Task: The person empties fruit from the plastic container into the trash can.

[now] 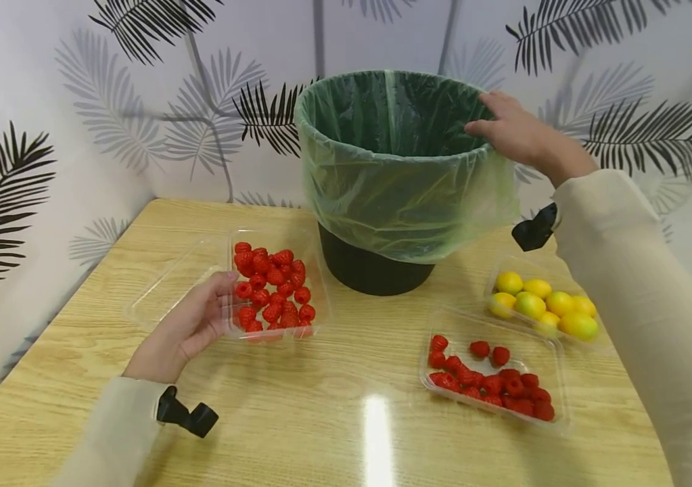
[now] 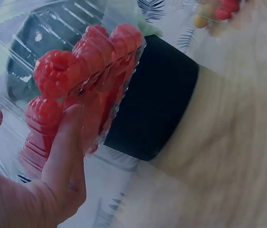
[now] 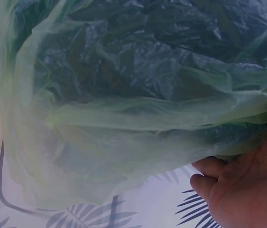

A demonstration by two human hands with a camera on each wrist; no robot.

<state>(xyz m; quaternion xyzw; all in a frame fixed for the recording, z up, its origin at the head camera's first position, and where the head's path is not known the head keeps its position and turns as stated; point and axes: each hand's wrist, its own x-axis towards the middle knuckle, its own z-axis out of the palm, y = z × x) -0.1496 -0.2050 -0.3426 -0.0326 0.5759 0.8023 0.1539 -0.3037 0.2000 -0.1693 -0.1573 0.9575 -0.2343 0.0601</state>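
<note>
The left hand (image 1: 190,328) grasps a clear plastic box of raspberries (image 1: 272,287), thumb curled over its near-left edge; the box rests on the table (image 1: 297,419), just in front and to the left of the bin (image 1: 376,270). Its open lid (image 1: 169,284) lies flat on the side away from the bin. The right hand (image 1: 513,132) grips the bin's right rim, fingers curled over the green bag (image 1: 394,189) that lines it and hangs down its outside. In front and to the right of the bin sits a second box of raspberries (image 1: 492,379), and beside the bin's right side, behind that box, a box of yellow-green fruit (image 1: 543,304). The bin stands at the far side of the table.
</note>
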